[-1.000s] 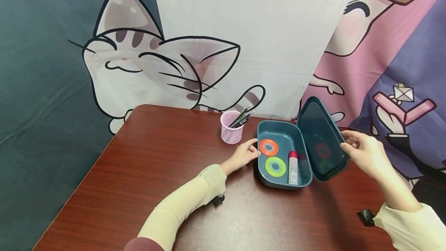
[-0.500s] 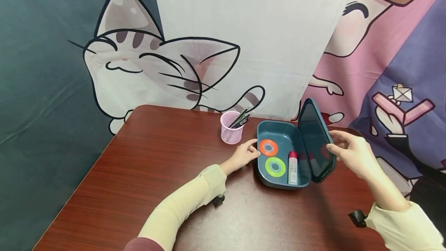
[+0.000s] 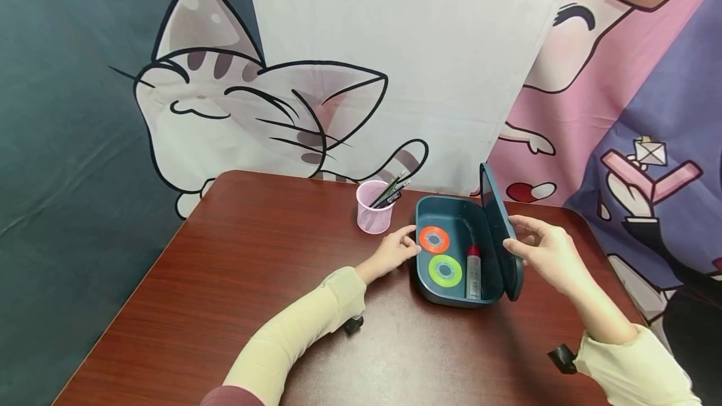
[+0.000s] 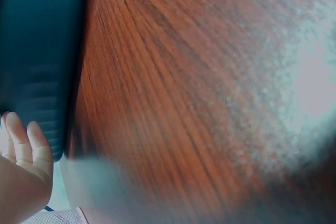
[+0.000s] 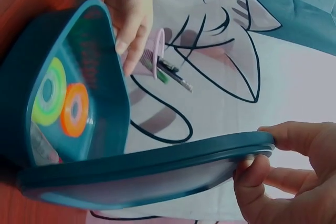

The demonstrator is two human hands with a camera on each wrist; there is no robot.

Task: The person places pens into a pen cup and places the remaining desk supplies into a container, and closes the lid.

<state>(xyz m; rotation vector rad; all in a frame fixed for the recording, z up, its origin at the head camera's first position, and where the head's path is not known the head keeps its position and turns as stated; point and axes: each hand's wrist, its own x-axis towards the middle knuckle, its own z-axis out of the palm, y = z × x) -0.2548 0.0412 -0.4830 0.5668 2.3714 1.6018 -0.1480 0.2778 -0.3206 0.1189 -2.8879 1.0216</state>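
A dark teal box (image 3: 425,298) stands on the table at the right in the head view. Inside lie an orange tape roll (image 3: 434,239), a green tape roll (image 3: 445,270) and a tube with a red cap (image 3: 473,271). My right hand (image 3: 549,255) pinches the edge of the box's lid (image 3: 496,218), which stands nearly upright along the box's right side. In the right wrist view, thumb and fingers lie on opposite faces of the lid (image 5: 131,171). At the box's left rim, my left hand (image 3: 393,250) touches the wall with its fingertips.
A pink mesh pen holder (image 3: 369,221) with several pens stands behind my left hand, close to the box. The brown wooden table (image 3: 254,237) stretches left and forward. Printed cloth with a cartoon cat (image 3: 197,93) hangs behind the table's far edge.
My right hand has moved left with the lid, swinging it from leaning outward to nearly upright. Its shade now falls over the tube. The left hand and box have stayed in place.
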